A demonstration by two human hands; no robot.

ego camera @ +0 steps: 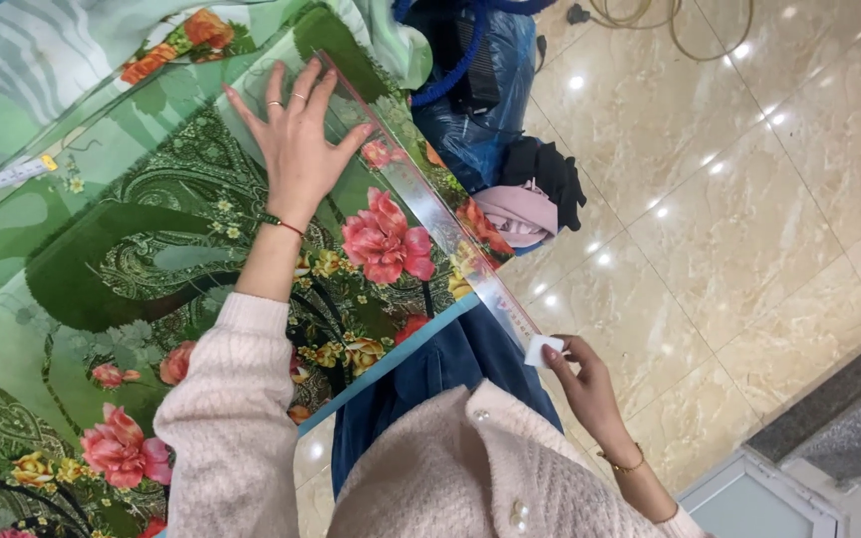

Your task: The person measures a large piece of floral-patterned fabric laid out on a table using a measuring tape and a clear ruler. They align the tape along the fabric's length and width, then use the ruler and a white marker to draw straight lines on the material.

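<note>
On floral fabric (151,269) | left hand (296,139) flat, pressing clear ruler (430,204) | right hand (580,384) pinching white chalk (543,351), partly hidden

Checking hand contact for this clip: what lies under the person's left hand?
The left hand lies flat on a clear ruler, which rests on green floral fabric. The print shows through the ruler. Whatever supports the fabric is covered. The right hand pinches white chalk.

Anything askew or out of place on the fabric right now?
Nothing stands out. The left hand presses the clear ruler flat along the floral fabric edge; the right hand holds white chalk at the ruler's near end.
</note>
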